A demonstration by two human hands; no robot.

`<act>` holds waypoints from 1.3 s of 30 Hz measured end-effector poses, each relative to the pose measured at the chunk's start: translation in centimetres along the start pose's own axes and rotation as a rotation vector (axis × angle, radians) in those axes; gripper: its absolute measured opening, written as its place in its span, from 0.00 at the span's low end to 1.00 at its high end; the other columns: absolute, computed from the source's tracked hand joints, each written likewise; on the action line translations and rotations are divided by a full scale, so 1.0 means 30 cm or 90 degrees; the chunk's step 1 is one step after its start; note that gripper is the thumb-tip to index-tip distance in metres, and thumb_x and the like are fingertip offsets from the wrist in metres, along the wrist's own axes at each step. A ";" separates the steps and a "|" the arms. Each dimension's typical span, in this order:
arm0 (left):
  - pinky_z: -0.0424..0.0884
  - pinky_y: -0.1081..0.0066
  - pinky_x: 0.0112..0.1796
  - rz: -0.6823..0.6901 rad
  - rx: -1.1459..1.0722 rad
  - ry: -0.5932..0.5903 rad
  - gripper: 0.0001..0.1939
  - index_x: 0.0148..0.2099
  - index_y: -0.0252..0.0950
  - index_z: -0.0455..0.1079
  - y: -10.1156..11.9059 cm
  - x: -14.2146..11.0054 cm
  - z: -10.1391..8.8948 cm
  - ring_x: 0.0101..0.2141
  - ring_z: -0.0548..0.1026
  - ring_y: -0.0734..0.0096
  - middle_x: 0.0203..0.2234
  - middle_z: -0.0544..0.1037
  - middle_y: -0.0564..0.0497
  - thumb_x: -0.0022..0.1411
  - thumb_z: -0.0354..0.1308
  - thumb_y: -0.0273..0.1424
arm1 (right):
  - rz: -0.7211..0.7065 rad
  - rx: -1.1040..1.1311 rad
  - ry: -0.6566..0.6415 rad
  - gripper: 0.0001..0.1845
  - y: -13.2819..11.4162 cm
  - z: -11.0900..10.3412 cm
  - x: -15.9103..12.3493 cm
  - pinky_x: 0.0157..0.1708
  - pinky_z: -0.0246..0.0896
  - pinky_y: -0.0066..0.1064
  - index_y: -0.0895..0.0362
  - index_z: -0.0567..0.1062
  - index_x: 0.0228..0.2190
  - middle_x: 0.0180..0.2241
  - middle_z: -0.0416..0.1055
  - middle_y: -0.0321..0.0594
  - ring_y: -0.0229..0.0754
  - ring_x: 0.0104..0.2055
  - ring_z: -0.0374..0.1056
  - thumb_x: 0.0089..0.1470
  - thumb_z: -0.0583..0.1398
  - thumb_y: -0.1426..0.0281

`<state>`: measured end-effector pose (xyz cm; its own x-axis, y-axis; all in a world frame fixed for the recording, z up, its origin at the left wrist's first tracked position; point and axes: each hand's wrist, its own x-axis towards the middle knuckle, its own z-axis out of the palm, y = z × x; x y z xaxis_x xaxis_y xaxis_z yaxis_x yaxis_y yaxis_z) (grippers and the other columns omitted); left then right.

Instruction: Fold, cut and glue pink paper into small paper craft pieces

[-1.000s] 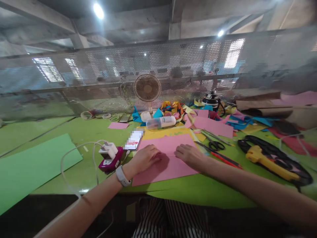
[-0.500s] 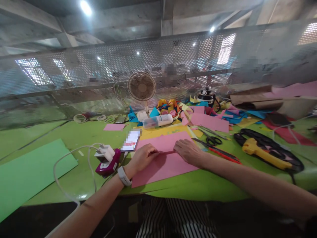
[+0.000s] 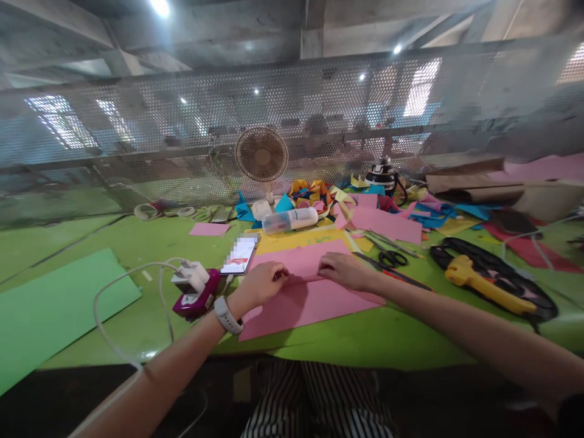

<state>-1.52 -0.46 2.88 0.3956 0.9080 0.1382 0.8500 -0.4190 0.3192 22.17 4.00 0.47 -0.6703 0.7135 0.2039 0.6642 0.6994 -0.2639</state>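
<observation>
A pink sheet of paper (image 3: 296,310) lies on the green table (image 3: 347,344) in front of me, with a raised crease running across its middle between my hands. My left hand (image 3: 263,283), with a pale watch on the wrist, pinches the crease at its left end. At the right end, the curled fingers of my right hand (image 3: 343,271) are closed on the same crease. The paper's right edge lifts slightly beneath my right wrist. Under its far edge is a yellow sheet (image 3: 283,243). My fingertips are partly hidden behind my knuckles.
Left of the paper are a phone (image 3: 239,254) and a purple power strip (image 3: 197,295) with white cables. Scissors (image 3: 392,258), a red-and-black cutter (image 3: 406,280) and a yellow-handled tool (image 3: 490,285) lie right. Behind stand a bottle (image 3: 291,219), a fan (image 3: 261,156) and paper scraps (image 3: 387,224).
My hands were resting over the flat pink paper; they have closed on it and raised a crease across its middle. The paper's right side has shifted and lifted. The camera view has turned slightly.
</observation>
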 end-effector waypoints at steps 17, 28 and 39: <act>0.42 0.53 0.58 0.031 0.158 -0.123 0.41 0.67 0.36 0.42 0.157 -0.049 0.117 0.63 0.45 0.57 0.64 0.45 0.46 0.60 0.32 0.58 | 0.039 0.055 0.007 0.08 0.002 -0.001 -0.010 0.32 0.52 0.27 0.58 0.73 0.33 0.33 0.73 0.39 0.38 0.34 0.66 0.57 0.55 0.69; 0.45 0.53 0.57 0.035 0.179 -0.084 0.42 0.66 0.35 0.46 0.160 -0.060 0.136 0.62 0.46 0.53 0.64 0.49 0.43 0.60 0.33 0.58 | 0.114 -0.020 -0.038 0.09 0.050 -0.007 -0.024 0.32 0.54 0.27 0.55 0.70 0.37 0.36 0.74 0.39 0.41 0.38 0.69 0.59 0.53 0.64; 0.45 0.52 0.57 0.038 0.162 -0.061 0.38 0.65 0.39 0.48 0.153 -0.062 0.140 0.62 0.48 0.53 0.63 0.52 0.44 0.61 0.35 0.57 | 0.150 -0.193 -0.040 0.14 0.086 -0.056 -0.104 0.32 0.57 0.35 0.59 0.70 0.40 0.30 0.73 0.49 0.49 0.33 0.70 0.62 0.47 0.68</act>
<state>3.12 -4.11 0.14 0.4692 0.8813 0.0561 0.8790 -0.4721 0.0663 26.52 3.65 0.74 -0.5003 0.8588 0.1105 0.8638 0.5038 -0.0047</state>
